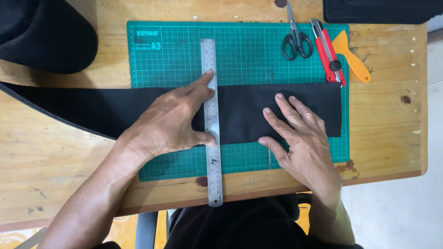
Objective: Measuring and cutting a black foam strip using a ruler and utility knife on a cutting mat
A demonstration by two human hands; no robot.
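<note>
Black fabric strip (pixel 258 110) lies flat across a green cutting mat (pixel 175 60), its long axis running left to right; the right end sits squared on the mat, the left end trails off over the wooden table (pixel 50 152). A steel ruler (pixel 211 124) crosses the strip at right angles, its long axis running away from the person, the near end reaching past the mat to the table's front edge. The left hand (pixel 168 122) presses on the ruler from its left side, forefinger stretched along the edge and thumb against it; the grip is flat and open, pinning rather than clasping. The right hand (pixel 300 138) rests open, fingers spread, on the fabric just right of the ruler, holding nothing. The left hand is the one touching the ruler. At the mat's far right corner, well apart from both hands, lie black-handled scissors (pixel 296 39), a red utility knife (pixel 328 53) and an orange scraper (pixel 351 57).
</note>
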